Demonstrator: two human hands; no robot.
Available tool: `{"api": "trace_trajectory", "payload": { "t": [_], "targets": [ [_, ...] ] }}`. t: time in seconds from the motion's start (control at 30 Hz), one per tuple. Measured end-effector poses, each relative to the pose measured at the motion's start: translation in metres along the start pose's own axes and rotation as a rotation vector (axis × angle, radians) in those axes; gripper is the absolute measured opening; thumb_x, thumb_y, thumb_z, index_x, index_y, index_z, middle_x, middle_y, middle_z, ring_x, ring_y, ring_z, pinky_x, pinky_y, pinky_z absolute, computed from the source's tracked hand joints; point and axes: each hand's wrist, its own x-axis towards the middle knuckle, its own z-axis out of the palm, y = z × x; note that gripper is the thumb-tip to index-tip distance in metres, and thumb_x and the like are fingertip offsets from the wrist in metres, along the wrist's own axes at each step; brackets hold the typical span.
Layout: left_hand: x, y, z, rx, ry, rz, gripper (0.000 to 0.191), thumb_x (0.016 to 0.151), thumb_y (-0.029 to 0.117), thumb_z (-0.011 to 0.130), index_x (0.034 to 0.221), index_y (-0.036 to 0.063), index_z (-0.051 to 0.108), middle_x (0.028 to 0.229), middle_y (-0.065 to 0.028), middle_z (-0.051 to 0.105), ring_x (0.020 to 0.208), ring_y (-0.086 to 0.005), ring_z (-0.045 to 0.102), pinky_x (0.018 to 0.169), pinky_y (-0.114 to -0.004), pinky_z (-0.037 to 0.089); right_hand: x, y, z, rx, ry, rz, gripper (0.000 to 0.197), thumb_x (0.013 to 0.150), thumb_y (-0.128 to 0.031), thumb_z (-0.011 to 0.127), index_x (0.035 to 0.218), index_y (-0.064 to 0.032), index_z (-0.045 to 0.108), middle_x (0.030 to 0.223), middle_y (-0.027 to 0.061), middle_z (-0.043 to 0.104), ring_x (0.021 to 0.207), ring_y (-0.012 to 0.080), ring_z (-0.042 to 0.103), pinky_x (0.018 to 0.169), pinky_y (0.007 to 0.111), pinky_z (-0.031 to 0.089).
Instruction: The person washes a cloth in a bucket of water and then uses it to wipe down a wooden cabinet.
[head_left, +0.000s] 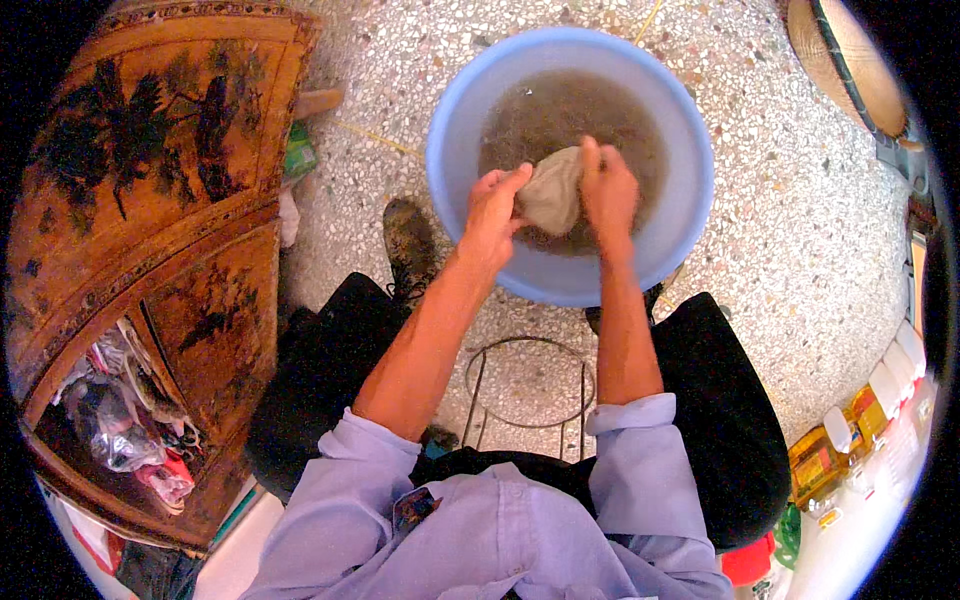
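Observation:
A round blue plastic basin (457, 97) stands on the floor before me, with murky brown water (570, 105) in it. Over the water, a wet greyish-beige cloth (553, 193) is stretched between my two hands. My left hand (498, 204) grips its left edge, thumb on top. At the cloth's right edge my right hand (609, 184) is closed on it, slightly blurred. Whether the cloth's lower part touches the water cannot be told.
A painted wooden cabinet (232, 270) with an open compartment of plastic bags stands at left. A metal-wire ring frame (531, 339) is between my legs. A woven straw hat (862, 67) lies upper right; bottles of yellow liquid (817, 465) stand lower right. The floor (780, 247) is speckled terrazzo.

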Motion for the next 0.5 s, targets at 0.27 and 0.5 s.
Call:
{"api": "trace_trajectory", "payload": {
  "t": [0.27, 0.5],
  "targets": [
    [0.020, -0.013, -0.023, 0.918, 0.008, 0.586, 0.075, 0.072, 0.011, 0.079, 0.136, 0.0052, 0.041, 0.133, -0.0159, 0.048, 0.115, -0.0312, 0.054, 0.096, -0.043, 0.046, -0.007, 0.061, 0.001, -0.167, -0.413, -0.005, 0.054, 0.085, -0.045, 0.060, 0.109, 0.0036, 0.062, 0.105, 0.0253, 0.064, 0.095, 0.0393, 0.062, 0.085, 0.045, 0.048],
    [0.036, 0.020, -0.043, 1.080, -0.450, 1.067, 0.068, 0.072, 0.007, 0.075, 0.134, 0.0080, 0.047, 0.135, -0.0127, 0.050, 0.124, -0.0301, 0.049, 0.107, -0.038, 0.036, -0.006, -0.052, -0.059, 0.460, -0.968, -0.261, 0.040, 0.087, -0.034, 0.062, 0.103, 0.0021, 0.066, 0.093, 0.0112, 0.069, 0.081, 0.0196, 0.065, 0.075, 0.033, 0.050]
  ]
}}
